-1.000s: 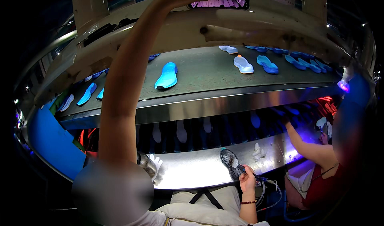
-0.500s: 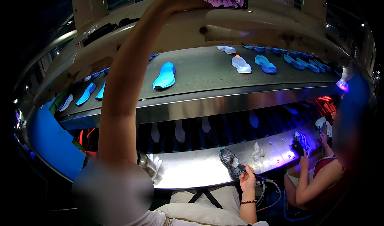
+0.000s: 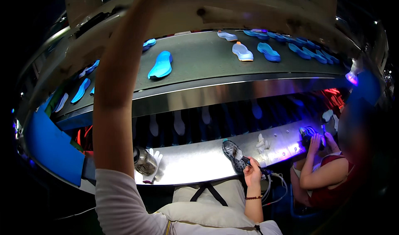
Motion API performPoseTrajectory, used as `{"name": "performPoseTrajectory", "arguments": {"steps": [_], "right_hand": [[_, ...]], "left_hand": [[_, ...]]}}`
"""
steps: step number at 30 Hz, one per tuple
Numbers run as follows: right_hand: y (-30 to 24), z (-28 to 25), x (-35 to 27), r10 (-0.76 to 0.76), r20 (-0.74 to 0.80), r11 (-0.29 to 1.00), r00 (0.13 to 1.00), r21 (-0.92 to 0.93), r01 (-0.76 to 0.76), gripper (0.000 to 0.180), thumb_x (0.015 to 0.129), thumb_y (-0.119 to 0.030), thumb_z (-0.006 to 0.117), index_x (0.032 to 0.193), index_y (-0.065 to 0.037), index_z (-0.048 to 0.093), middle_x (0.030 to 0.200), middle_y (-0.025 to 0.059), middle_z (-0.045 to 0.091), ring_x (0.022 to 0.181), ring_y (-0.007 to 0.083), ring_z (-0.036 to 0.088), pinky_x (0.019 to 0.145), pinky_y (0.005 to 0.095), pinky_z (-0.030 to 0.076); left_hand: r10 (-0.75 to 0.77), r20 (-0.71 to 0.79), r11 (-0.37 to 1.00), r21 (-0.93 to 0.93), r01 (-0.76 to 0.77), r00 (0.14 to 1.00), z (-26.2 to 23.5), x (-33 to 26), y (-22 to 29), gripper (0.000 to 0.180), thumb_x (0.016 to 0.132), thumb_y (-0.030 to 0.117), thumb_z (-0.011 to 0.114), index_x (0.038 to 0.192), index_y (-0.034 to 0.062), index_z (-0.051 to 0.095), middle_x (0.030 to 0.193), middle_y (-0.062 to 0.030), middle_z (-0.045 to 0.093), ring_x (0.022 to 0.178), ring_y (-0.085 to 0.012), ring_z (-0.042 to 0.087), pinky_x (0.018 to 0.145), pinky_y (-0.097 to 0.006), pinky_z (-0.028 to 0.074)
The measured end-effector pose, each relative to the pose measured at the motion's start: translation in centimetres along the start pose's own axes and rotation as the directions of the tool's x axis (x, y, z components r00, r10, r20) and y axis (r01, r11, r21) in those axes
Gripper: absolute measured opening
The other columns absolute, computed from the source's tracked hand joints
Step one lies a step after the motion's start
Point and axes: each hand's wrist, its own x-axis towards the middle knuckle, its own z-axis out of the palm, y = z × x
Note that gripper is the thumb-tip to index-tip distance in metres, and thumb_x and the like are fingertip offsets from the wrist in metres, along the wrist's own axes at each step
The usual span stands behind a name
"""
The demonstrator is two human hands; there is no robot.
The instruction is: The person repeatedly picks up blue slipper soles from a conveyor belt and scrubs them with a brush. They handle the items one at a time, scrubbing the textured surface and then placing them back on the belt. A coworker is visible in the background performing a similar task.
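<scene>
My right hand (image 3: 252,174) is closed around the dark handle of a brush (image 3: 238,154), with thin tubes trailing from its rear end. The pale bristle end rests over a dark, holed shoe sole (image 3: 227,147), which lies on the bright metal bench. A beaded bracelet circles my right wrist. My left arm (image 3: 114,85) stretches up across the picture, and its hand lies beyond the top edge. Beside that arm, on the bench, stand a shiny dark container (image 3: 144,162) and a white glove (image 3: 156,158).
Blue soles (image 3: 161,64) and a white sole (image 3: 242,52) lie on a green conveyor belt (image 3: 199,60). Below it, a dark lower level carries several soles. Crumpled white scraps (image 3: 262,144) lie on the metal bench (image 3: 187,164). At right, a co-worker's hands (image 3: 316,142) hold a shoe part under violet light.
My left hand, with a phone near it at the top before, has passed out of the picture. The whole view has shifted, with the belt and bench sitting higher. My right hand still holds the brush.
</scene>
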Motion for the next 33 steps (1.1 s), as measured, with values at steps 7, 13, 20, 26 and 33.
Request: {"name": "performPoseTrajectory", "arguments": {"steps": [7,13,20,26,33], "right_hand": [[-2.5,-2.0,0.1,-0.049,-0.059,0.997,0.997,-0.061,0.045,0.016,0.083,-0.011,0.052,0.095,-0.002,0.056,0.09,0.0096,0.062,0.049,0.0087,0.051,0.043,0.018,0.038],[-3.4,-2.6,0.5,-0.068,-0.005,0.994,0.998,-0.083,0.067,0.016,0.085,-0.01,0.05,0.099,-0.004,0.054,0.088,0.006,0.061,0.053,0.0078,0.051,0.049,0.0187,0.043],[-3.3,-3.3,0.7,-0.091,0.069,0.992,0.993,-0.078,0.097,0.024,0.084,-0.005,0.052,0.106,0.002,0.053,0.101,0.0118,0.058,0.079,0.0156,0.06,0.064,0.0213,0.047],[-4.1,-3.5,0.5,-0.105,0.056,0.982,0.993,-0.153,0.113,0.025,0.078,0.004,0.054,0.103,0.003,0.054,0.099,0.013,0.059,0.081,0.0161,0.058,0.067,0.0227,0.047],[-4.0,-3.9,0.8,-0.121,-0.008,0.971,0.993,-0.208,0.117,0.021,0.08,0.001,0.052,0.101,0.002,0.055,0.098,0.0123,0.058,0.088,0.0178,0.057,0.072,0.0258,0.047]], "left_hand": [[0.697,-0.417,0.54,-0.229,-0.81,0.583,3.2,-15.3,7.6,0.04,0.063,0.004,0.056,0.103,0.0083,0.053,0.093,-0.0081,0.056,0.083,-0.0186,0.055,0.074,-0.03,0.045],[0.409,0.259,0.876,-0.379,-0.297,0.875,21.6,-19.8,7.0,0.041,0.067,0.013,0.06,0.107,0.0078,0.05,0.109,-0.0137,0.051,0.096,-0.0312,0.051,0.082,-0.037,0.043],[-0.205,0.563,0.971,0.013,0.239,0.8,33.8,-22.0,1.7,0.041,0.082,0.033,0.046,0.117,0.0106,0.046,0.119,-0.0152,0.046,0.109,-0.033,0.044,0.089,-0.044,0.036],[-0.098,0.49,0.99,0.139,0.033,0.866,26.9,-21.2,2.4,0.025,0.079,0.03,0.053,0.09,0.0093,0.062,0.085,-0.0137,0.061,0.083,-0.0314,0.056,0.072,-0.039,0.046],[-0.759,-0.144,0.474,-0.79,0.388,0.635,12.1,-29.7,1.4,0.028,0.078,0.018,0.058,0.097,-0.0011,0.05,0.081,-0.0071,0.051,0.078,-0.0152,0.051,0.067,-0.028,0.046]]}}
